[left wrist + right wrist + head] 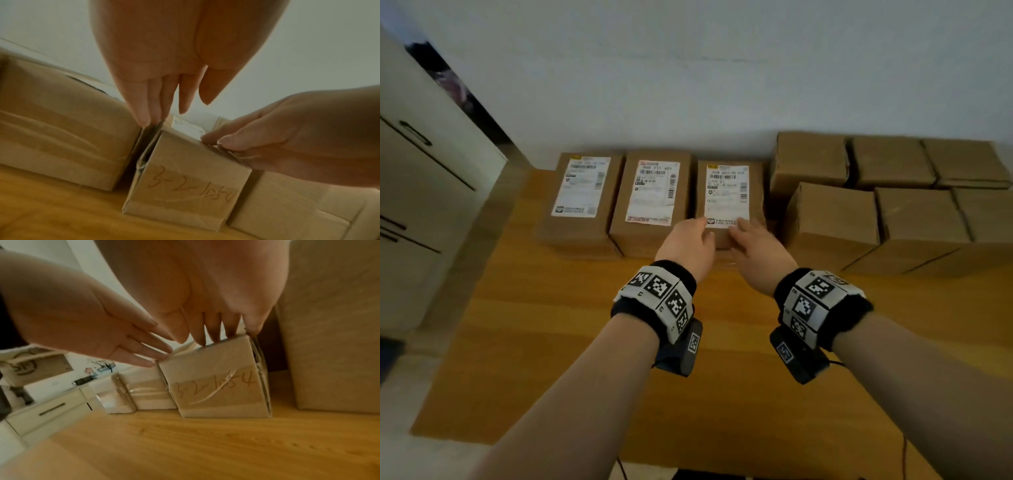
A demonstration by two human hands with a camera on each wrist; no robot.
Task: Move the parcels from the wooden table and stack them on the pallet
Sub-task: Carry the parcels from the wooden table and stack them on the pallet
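Note:
Three brown parcels with white labels lie in a row at the back of the wooden table [585,342]. Both hands are at the near end of the rightmost one [726,192], which has "3-2-1054" handwritten on its end face [185,186] [216,386]. My left hand [698,233] [160,97] has straight fingers [144,353] touching the parcel's top left corner, at the gap to the middle parcel [650,195]. My right hand [750,236] [213,318] rests its fingertips [226,139] on the top near edge and right corner. The parcel stands on the table. No pallet is in view.
The leftmost labelled parcel [580,192] lies beyond the middle one. Several larger plain cardboard boxes [832,216] stand in two rows just right of the touched parcel, against the white wall. A white cabinet [421,171] with drawers stands left of the table.

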